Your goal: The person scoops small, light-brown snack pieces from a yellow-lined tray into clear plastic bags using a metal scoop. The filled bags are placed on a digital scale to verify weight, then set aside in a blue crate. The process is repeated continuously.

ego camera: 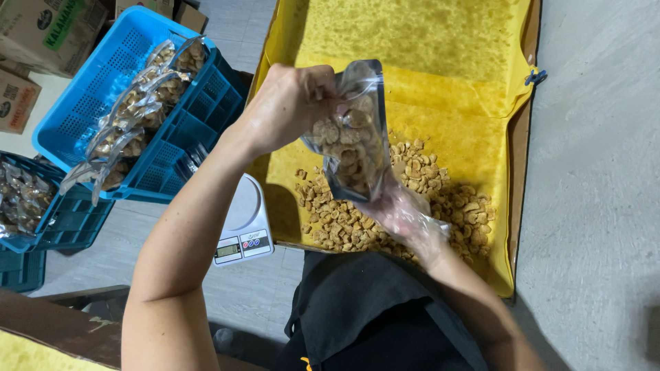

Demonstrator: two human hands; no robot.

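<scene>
Nearest to me is my dark apron [371, 309], and just beyond it my right hand [405, 216], wrapped in a thin clear plastic glove, cups the bottom of a clear stand-up pouch [350, 137] from below; its fingers are curled under the pouch, though the blur keeps me from telling exactly how tightly. The pouch is filled with pale brown fried snack pieces and hangs upright above the loose heap of the same snack pieces [412, 199]. My left hand [289, 103], bare, pinches the pouch's top edge, fingers pressed together on the plastic. The heap lies on a yellow sheet [412, 41] lining a shallow wooden tray [519, 172], whose far part is bare but spotted with grease. A blue clip [535, 76] holds the sheet at the tray's right rim. To my left, beside the tray's near corner, a small white digital scale [244, 220] sits with nothing on it. Farther left, a blue plastic crate [82, 96] holds filled pouches [134, 110] lying in a row, stacked on another crate [62, 220] with more packets. Cardboard boxes [48, 27] stand beyond.
</scene>
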